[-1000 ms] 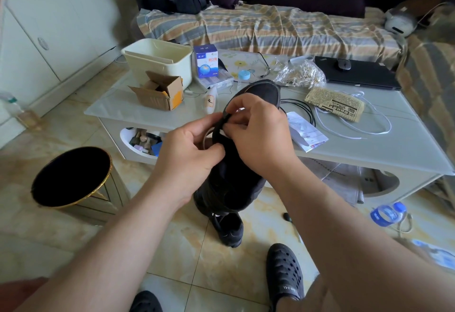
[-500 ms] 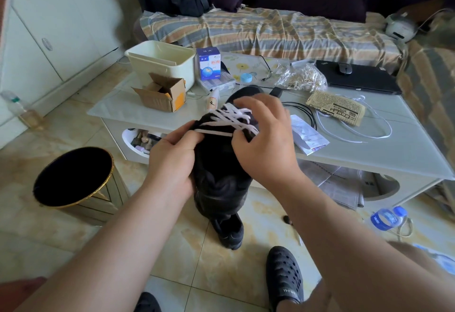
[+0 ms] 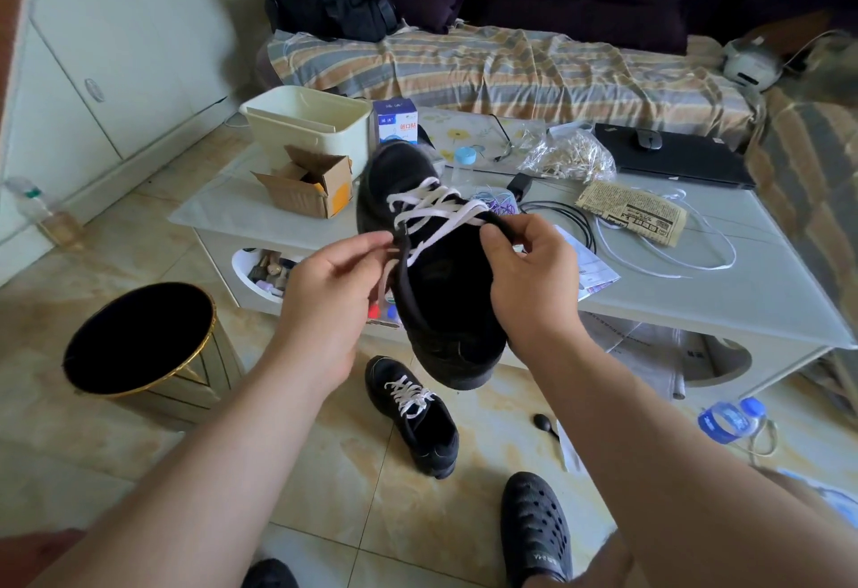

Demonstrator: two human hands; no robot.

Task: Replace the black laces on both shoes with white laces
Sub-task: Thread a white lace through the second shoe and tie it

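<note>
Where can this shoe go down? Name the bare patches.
Bare tabletop: the near right corner, below the white cord; also left of the cardboard box. Bare floor tiles lie between the bin and the floor shoe. The table's middle and back are crowded.

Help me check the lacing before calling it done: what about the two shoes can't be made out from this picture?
All in the head view:
- Held shoe: the top eyelets are covered by the left hand and right hand; whether the white lace passes through them is hidden.
- Its lace ends: hidden inside the fingers.
- Shoe on the floor: too small to tell whether its lace is tied.
- Black laces: none identifiable.
</note>
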